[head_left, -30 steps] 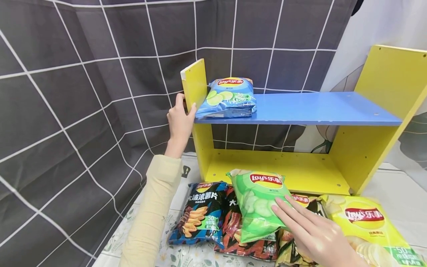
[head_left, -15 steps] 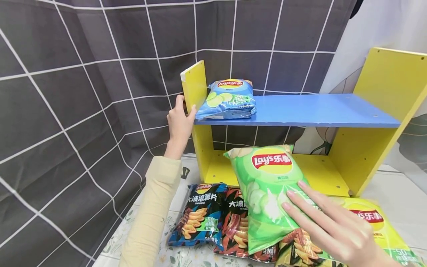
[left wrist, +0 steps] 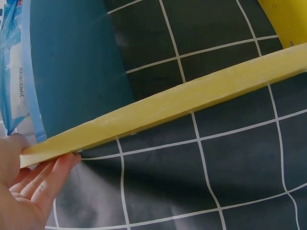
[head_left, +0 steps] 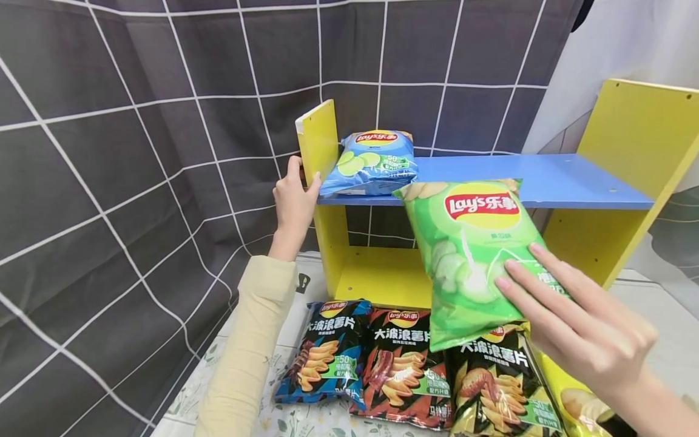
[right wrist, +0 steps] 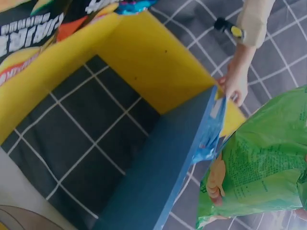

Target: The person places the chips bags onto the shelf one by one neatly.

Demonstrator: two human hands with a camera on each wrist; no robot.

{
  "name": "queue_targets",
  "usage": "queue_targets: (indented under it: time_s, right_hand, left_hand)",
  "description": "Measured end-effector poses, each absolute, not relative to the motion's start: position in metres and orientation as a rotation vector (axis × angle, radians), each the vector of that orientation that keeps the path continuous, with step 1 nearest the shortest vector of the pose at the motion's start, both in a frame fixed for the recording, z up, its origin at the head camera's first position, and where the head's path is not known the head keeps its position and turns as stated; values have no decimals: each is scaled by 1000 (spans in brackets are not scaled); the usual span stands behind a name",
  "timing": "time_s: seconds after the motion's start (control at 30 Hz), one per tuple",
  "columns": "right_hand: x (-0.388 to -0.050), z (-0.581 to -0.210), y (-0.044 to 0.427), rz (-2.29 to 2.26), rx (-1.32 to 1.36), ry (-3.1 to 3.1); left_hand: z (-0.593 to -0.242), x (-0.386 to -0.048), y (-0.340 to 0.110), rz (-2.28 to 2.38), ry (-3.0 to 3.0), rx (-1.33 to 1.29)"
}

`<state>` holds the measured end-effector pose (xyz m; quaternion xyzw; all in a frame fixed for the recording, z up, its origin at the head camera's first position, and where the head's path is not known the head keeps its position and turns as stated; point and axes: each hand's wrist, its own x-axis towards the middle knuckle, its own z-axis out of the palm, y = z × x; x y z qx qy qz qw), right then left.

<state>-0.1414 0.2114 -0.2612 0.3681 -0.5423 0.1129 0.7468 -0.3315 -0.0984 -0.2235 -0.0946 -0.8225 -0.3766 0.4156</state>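
My left hand grips the yellow left side panel of a small shelf, thumb and fingers on opposite faces, as the left wrist view shows. In my right hand is a green bag of potato chips, raised in front of the blue shelf board. The fingers lie across the bag's front; the thumb is hidden behind it in the head view. The right wrist view shows the printed back of this green bag. A blue chip bag lies on the board against the left panel.
Below the shelf lie a blue-black chip bag, a red-black one, a gold-black one and a partly covered yellow one. The yellow right panel rises at right. A dark checked curtain hangs behind.
My right hand has lifted the green chip bag off the row of bags and moved it up and right, to the height of the blue board. My left hand has stayed on the panel.
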Motion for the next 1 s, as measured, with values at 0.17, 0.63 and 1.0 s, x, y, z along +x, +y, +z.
queue_targets:
  time_s: [0.17, 0.63, 1.0]
  right_hand:
    - [-145, -251, 214, 214, 739, -1258]
    - [-157, -242, 217, 202, 588, -1258]
    - [-166, -229, 222, 134, 555, -1397]
  left_hand:
    - [-224, -332, -99, -940, -2067, -235]
    - [-224, -332, -98, -945, -2056, -246]
    - [-225, -333, -98, -960, -2066, -237]
